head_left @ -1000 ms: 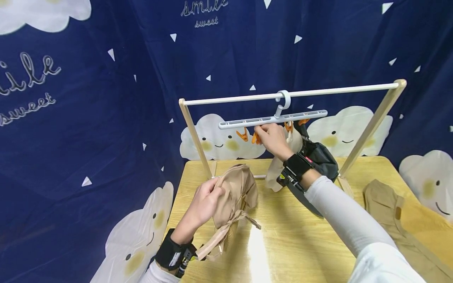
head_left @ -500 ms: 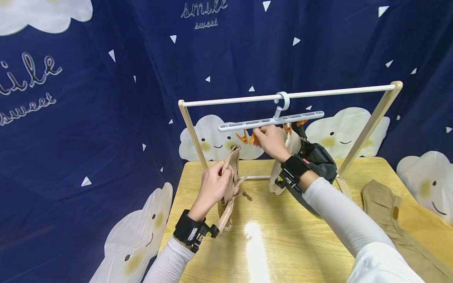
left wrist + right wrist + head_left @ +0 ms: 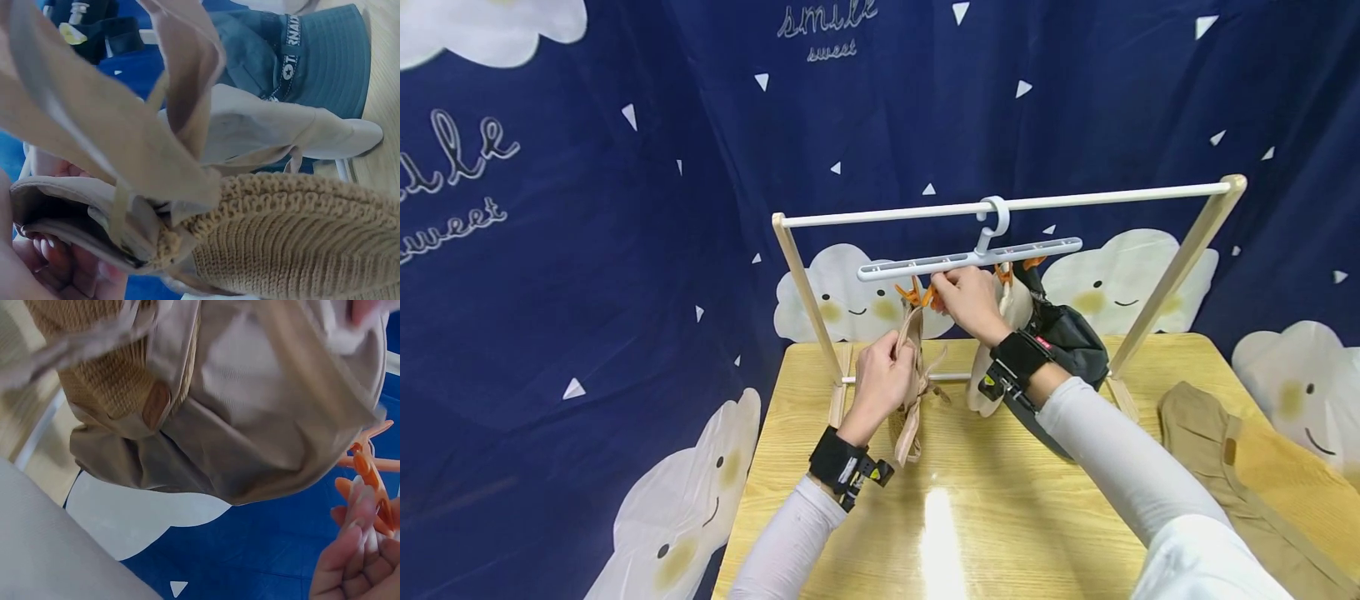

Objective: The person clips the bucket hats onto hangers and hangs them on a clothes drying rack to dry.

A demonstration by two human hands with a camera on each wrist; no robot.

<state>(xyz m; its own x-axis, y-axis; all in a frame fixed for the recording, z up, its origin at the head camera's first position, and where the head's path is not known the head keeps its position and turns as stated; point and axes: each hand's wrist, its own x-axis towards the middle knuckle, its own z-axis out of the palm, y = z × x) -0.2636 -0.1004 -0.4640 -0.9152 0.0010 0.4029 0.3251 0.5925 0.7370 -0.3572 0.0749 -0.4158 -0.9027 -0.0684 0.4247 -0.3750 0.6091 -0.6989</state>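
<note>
My left hand [image 3: 883, 375] grips the brim of a beige sun hat [image 3: 912, 417], lifted under the left half of a pale grey hanger [image 3: 887, 271]. The hat has a knitted crown [image 3: 300, 250], a smooth fabric brim [image 3: 250, 400] and loose ribbon ties. With thumb and fingers my right hand [image 3: 970, 300] pinches an orange clip [image 3: 382, 515] under the hanger's bar. Left of it hangs another orange clip [image 3: 910, 293], close to the hat's upper edge; whether they touch, I cannot tell.
The hanger hooks onto a rack's white rail [image 3: 887, 215]. Right of my right hand hang a cream hat [image 3: 983, 383] and a dark hat [image 3: 1075, 342], teal in the left wrist view. A tan garment [image 3: 1198, 425] lies at the table's right.
My left hand has raised the sun hat and carried it right, up to the clips; the hat has turned edge-on. My right hand stays at its clip.
</note>
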